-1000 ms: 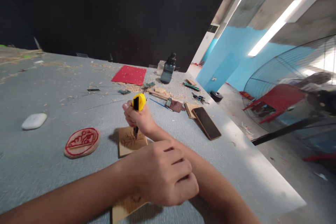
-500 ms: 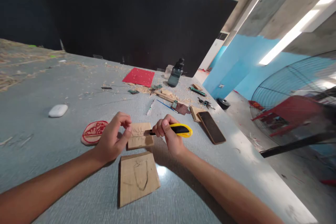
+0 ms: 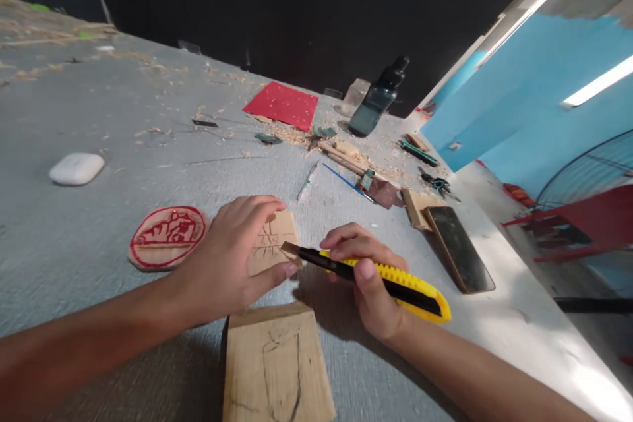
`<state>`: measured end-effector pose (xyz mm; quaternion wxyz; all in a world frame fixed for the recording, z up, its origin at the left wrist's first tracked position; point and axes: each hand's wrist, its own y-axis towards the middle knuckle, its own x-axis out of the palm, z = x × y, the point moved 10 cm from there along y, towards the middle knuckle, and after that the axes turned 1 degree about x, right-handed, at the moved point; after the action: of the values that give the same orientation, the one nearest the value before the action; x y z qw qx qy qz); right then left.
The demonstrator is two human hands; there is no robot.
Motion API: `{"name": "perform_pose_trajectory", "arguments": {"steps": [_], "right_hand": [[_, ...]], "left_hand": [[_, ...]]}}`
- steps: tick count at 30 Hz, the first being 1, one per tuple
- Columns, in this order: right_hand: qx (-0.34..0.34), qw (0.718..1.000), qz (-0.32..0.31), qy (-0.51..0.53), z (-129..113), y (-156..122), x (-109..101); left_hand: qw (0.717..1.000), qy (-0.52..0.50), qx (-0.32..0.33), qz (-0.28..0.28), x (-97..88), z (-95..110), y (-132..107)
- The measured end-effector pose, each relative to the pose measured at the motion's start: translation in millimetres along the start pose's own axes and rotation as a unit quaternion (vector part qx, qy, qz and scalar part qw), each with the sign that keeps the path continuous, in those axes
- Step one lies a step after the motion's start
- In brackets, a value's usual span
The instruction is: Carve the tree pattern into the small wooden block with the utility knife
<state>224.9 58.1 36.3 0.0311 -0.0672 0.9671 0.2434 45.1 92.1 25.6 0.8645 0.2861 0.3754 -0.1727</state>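
Right hand (image 3: 370,283): fingers closed round yellow utility knife (image 3: 395,282), blade tip at the right edge of the small carved block (image 3: 273,236).
Left hand (image 3: 232,260): spread over that block, thumb on its near edge, pinning it to the table (image 3: 123,112), mid-surface.
Larger pencilled block (image 3: 277,366): just nearer, towards the near edge.
Red-inked oval disc (image 3: 167,236): just left.
Phone (image 3: 457,247): by the right edge.
White case (image 3: 76,168): well left.

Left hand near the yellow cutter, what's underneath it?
A small pale wooden tile with scratched lines lies under the left hand. The palm covers its left part, so the rest of the drawing is hidden.
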Motion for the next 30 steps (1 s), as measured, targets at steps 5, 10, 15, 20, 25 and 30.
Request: {"name": "perform_pose_trajectory", "arguments": {"steps": [5,10,15,20,25,30], "right_hand": [[0.034,0.998,0.002,0.059,12.2,-1.3,-2.4],[0.046,0.997,0.007,0.062,14.9,0.4,-5.5],[0.06,0.998,0.003,-0.03,9.3,5.3,-4.5],[0.044,0.996,0.003,-0.083,-1.8,9.9,-3.5],[-0.028,0.992,-0.006,-0.126,-17.1,13.2,2.0],[-0.065,0.986,-0.02,-0.151,-25.5,12.9,8.5]], "left_hand": [[1.0,0.006,-0.009,-0.014,7.5,-0.2,-1.3],[0.999,-0.015,-0.028,-0.02,9.4,-4.1,-0.3],[0.997,-0.046,-0.039,-0.045,13.3,-7.8,-1.9],[0.994,-0.065,-0.057,-0.064,15.3,-9.2,-1.7],[0.99,-0.092,-0.069,-0.082,15.1,-7.4,0.8],[0.989,-0.096,-0.075,-0.088,14.2,-7.6,1.9]]}}
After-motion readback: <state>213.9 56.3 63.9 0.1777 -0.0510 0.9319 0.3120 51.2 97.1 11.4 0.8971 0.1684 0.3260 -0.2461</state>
